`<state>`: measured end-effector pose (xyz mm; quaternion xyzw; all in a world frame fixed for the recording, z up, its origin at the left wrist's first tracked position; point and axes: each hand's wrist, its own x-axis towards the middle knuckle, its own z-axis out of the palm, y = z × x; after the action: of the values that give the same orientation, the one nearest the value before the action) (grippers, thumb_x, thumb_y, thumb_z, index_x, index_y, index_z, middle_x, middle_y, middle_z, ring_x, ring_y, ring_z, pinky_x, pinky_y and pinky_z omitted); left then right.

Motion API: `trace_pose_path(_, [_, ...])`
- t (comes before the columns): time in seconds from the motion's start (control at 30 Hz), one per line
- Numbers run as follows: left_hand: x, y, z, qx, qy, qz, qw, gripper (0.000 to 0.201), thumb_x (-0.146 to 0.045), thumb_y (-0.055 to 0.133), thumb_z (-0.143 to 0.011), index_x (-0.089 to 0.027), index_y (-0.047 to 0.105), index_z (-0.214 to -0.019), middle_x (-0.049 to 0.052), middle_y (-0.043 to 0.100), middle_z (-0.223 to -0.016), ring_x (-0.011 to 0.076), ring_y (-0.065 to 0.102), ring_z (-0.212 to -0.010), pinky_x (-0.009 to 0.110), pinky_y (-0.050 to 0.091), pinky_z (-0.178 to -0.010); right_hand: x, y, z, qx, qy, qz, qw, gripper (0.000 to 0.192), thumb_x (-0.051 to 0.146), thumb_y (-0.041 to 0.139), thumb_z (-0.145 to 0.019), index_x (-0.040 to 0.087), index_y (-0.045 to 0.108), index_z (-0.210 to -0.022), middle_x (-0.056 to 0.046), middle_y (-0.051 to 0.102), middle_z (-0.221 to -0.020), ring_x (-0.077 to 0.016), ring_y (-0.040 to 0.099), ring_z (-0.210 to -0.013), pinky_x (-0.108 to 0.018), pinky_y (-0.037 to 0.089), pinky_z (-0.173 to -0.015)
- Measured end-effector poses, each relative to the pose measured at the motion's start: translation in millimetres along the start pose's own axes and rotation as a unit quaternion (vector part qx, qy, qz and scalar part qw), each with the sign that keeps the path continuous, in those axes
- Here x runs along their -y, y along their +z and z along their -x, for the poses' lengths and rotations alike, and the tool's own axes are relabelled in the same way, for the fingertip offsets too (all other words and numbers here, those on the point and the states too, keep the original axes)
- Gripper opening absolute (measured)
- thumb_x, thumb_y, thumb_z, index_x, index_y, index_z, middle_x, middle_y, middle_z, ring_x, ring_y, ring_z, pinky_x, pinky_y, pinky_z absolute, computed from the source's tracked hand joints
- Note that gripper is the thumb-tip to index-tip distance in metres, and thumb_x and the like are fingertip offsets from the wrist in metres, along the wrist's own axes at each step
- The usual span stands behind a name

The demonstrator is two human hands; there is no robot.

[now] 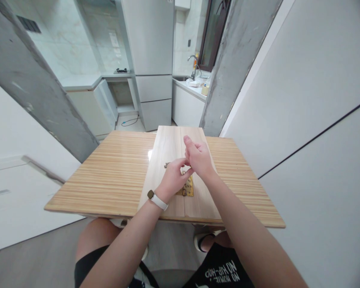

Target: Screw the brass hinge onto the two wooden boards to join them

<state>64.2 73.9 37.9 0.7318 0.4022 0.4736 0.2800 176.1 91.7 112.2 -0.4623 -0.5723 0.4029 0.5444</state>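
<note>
Two pale wooden boards (168,148) lie side by side, their seam running away from me. A brass-coloured hinge (189,188) lies across the seam, partly covered by my left hand. My left hand (177,176), with a white-banded watch on its wrist, is above the hinge, thumb and fingers drawn together toward the right hand. My right hand (199,158) is curled into a fist, thumb uppermost, touching the left fingertips. Whatever either hand grips is hidden. Several small metal pieces, perhaps screws (166,165), rest on the left board beside my left hand.
The boards lie on a wood-grained table (108,176). White panels flank it on both sides. Beyond stand a tall fridge (151,44), a counter with a sink (181,79) and a cable (130,121) on the floor. My knees are below the table's near edge.
</note>
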Motion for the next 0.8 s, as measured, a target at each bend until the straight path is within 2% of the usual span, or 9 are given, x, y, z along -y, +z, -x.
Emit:
trace_pose_path(0.13, [-5.0, 7.7, 6.1, -0.029, -0.007, -0.01, 0.999, 0.011, -0.009, 0.068, -0.084, -0.017, 0.073, -0.091, 0.005, 0.079, -0.092, 0.0208, 0.07, -0.084, 0.031, 0.05, -0.077, 1.2, 12.6, 11.8, -0.144, -0.037, 0.057, 0.987, 0.065, 0.065, 0.051, -0.1, 0.025, 0.03, -0.053, 0.004, 0.029, -0.048, -0.0109, 0.029, -0.046, -0.031, 0.019, -0.045])
trace_pose_path(0.23, [-5.6, 11.6, 9.0, -0.049, -0.02, -0.039, 0.998, 0.009, -0.008, 0.068, -0.082, -0.016, 0.071, -0.083, 0.005, 0.077, -0.083, 0.0198, 0.066, -0.076, 0.029, 0.045, -0.069, 1.9, 21.5, 15.4, -0.231, -0.035, 0.066, 0.97, 0.062, 0.058, 0.051, -0.102, 0.025, 0.027, -0.056, 0.005, 0.028, -0.05, -0.011, 0.028, -0.048, -0.032, 0.018, -0.047])
trace_pose_path(0.3, [-4.9, 12.5, 8.6, -0.046, -0.019, -0.043, 0.998, 0.011, -0.006, 0.066, -0.081, -0.016, 0.07, -0.079, 0.005, 0.077, -0.081, 0.019, 0.064, -0.073, 0.028, 0.043, -0.067, 0.5, 24.7, 14.6, -0.257, -0.03, 0.049, 0.965, 0.061, 0.057, 0.05, -0.102, 0.025, 0.027, -0.056, 0.005, 0.029, -0.051, -0.0109, 0.028, -0.048, -0.032, 0.019, -0.046])
trace_pose_path(0.37, [-4.1, 11.9, 6.2, -0.034, -0.012, -0.035, 0.999, 0.012, -0.006, 0.065, -0.082, -0.016, 0.071, -0.08, 0.005, 0.078, -0.083, 0.0185, 0.065, -0.074, 0.027, 0.044, -0.067, -1.6, 23.3, 11.9, -0.246, -0.027, 0.023, 0.969, 0.062, 0.058, 0.052, -0.101, 0.025, 0.03, -0.055, 0.005, 0.031, -0.049, -0.0108, 0.03, -0.047, -0.031, 0.021, -0.046])
trace_pose_path(0.43, [-3.6, 10.5, 2.8, -0.02, -0.008, -0.027, 0.999, 0.011, -0.008, 0.065, -0.085, -0.016, 0.072, -0.083, 0.005, 0.078, -0.085, 0.0182, 0.065, -0.074, 0.027, 0.045, -0.068, -2.7, 16.2, 8.1, -0.183, -0.018, -0.008, 0.983, 0.063, 0.061, 0.057, -0.098, 0.024, 0.034, -0.052, 0.005, 0.034, -0.047, -0.0105, 0.032, -0.044, -0.03, 0.024, -0.044])
trace_pose_path(0.5, [-3.3, 9.2, -0.5, -0.015, -0.008, -0.017, 1.0, 0.008, -0.014, 0.067, -0.09, -0.016, 0.073, -0.085, 0.005, 0.078, -0.085, 0.0181, 0.066, -0.074, 0.026, 0.046, -0.068, -1.8, 4.0, 3.2, -0.073, -0.004, -0.043, 0.996, 0.065, 0.064, 0.061, -0.095, 0.024, 0.039, -0.05, 0.005, 0.036, -0.043, -0.0103, 0.033, -0.041, -0.029, 0.026, -0.043])
trace_pose_path(0.57, [-2.7, 8.4, -3.0, -0.012, -0.007, -0.008, 1.0, 0.009, -0.022, 0.071, -0.092, -0.016, 0.074, -0.086, 0.005, 0.077, -0.084, 0.018, 0.067, -0.075, 0.027, 0.047, -0.07, 0.7, -11.1, -2.9, 0.054, 0.006, -0.07, 0.996, 0.066, 0.067, 0.062, -0.094, 0.023, 0.044, -0.048, 0.003, 0.043, -0.041, -0.0106, 0.038, -0.04, -0.028, 0.031, -0.043])
trace_pose_path(0.7, [0.8, 7.2, -6.7, 0.008, -0.012, 0.003, 1.0, 0.017, -0.032, 0.075, -0.092, -0.016, 0.076, -0.087, 0.005, 0.078, -0.083, 0.0185, 0.068, -0.075, 0.028, 0.049, -0.073, 5.2, -36.9, -18.2, 0.238, 0.007, -0.095, 0.967, 0.063, 0.069, 0.063, -0.093, 0.018, 0.061, -0.056, -0.004, 0.063, -0.054, -0.0137, 0.055, -0.049, -0.028, 0.043, -0.052])
trace_pose_path(0.8, [4.7, 4.4, -10.0, 0.032, -0.022, 0.027, 0.999, 0.021, -0.034, 0.076, -0.092, -0.015, 0.078, -0.085, 0.005, 0.079, -0.081, 0.0188, 0.068, -0.073, 0.029, 0.05, -0.072, 5.6, -44.5, -28.9, 0.343, 0.015, -0.12, 0.932, 0.063, 0.07, 0.063, -0.093, 0.017, 0.064, -0.058, -0.007, 0.068, -0.059, -0.0172, 0.061, -0.055, -0.03, 0.047, -0.057])
